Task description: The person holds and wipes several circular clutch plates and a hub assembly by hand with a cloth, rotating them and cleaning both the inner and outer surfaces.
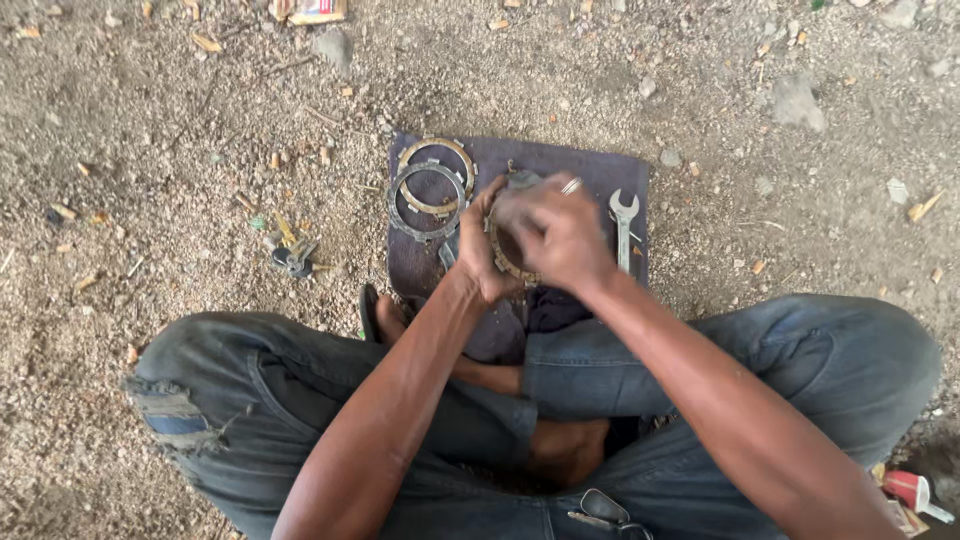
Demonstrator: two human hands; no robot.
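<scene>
The right hand (560, 235) is clenched over the top of a round clutch plate stack (508, 255), a ring on one finger. The left hand (482, 250) grasps the stack's left edge from below. The stack sits between both palms, above a dark cloth (600, 175). Two loose friction rings (430, 190) lie on the cloth to the left; a wrench (624, 225) lies just right.

The right hand (560, 235) covers most of the ring-shaped part (503, 262) gripped with the left hand (487, 250), leaving only a toothed edge showing. The fingers are motion-blurred. Far right of the hands, a red-and-white object (912, 493) is cut off by the frame's edge.
</scene>
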